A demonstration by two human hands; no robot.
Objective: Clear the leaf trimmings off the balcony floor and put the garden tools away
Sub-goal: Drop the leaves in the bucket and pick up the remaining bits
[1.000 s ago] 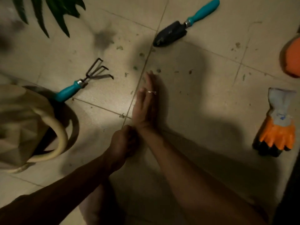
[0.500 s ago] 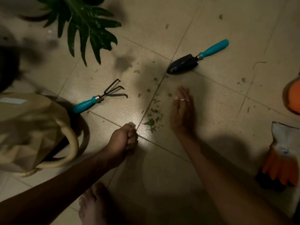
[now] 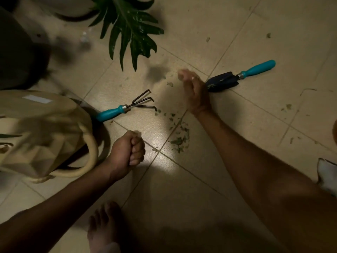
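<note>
Between the left hand (image 3: 127,150) and the right hand (image 3: 195,92), a heap of trimmings (image 3: 179,139) lies on the floor (image 3: 182,189). The right hand stands on its edge past the heap, fingers loosely cupped and holding nothing, likely to sweep more bits in. The trowel (image 3: 222,83) lies just right of it. The left hand is a tight fist; I cannot tell what is inside. The rake (image 3: 125,107) lies just beyond it.

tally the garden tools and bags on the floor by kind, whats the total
teal-handled hand rake with black metal prongs: 1
teal-handled trowel with dark blade: 1
beige bag with looped handles: 1
Total: 3
</note>
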